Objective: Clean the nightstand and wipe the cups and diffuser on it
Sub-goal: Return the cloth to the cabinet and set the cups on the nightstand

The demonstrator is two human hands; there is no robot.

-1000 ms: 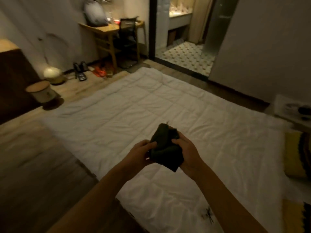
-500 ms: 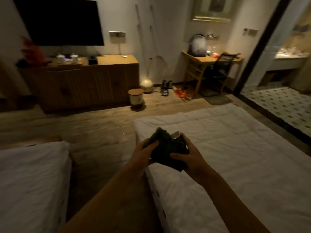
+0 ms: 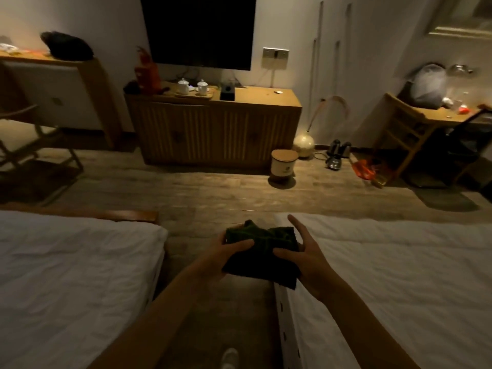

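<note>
A dark green cloth [image 3: 262, 253] is bunched between both my hands in front of me, over the gap between two beds. My left hand [image 3: 223, 255] grips its left side with the thumb on top. My right hand [image 3: 303, 258] holds its right side with the thumb pressed on the cloth and the forefinger sticking out straight. No nightstand or diffuser shows in this view. Two white lidded cups [image 3: 193, 86] stand on a tray on the far wooden cabinet [image 3: 213, 129].
White beds lie to the left [image 3: 66, 275] and right [image 3: 399, 275], with a narrow wooden floor aisle between. Ahead stand a dark TV [image 3: 198, 30], a small lidded bin [image 3: 284, 165], a glowing round lamp [image 3: 303, 142], kettles [image 3: 336, 153] and a desk [image 3: 426, 121] at right.
My view has swung left from the right bed and bathroom door to face the TV cabinet. Both hands keep the cloth, now spread flatter, and my right forefinger has lifted off it.
</note>
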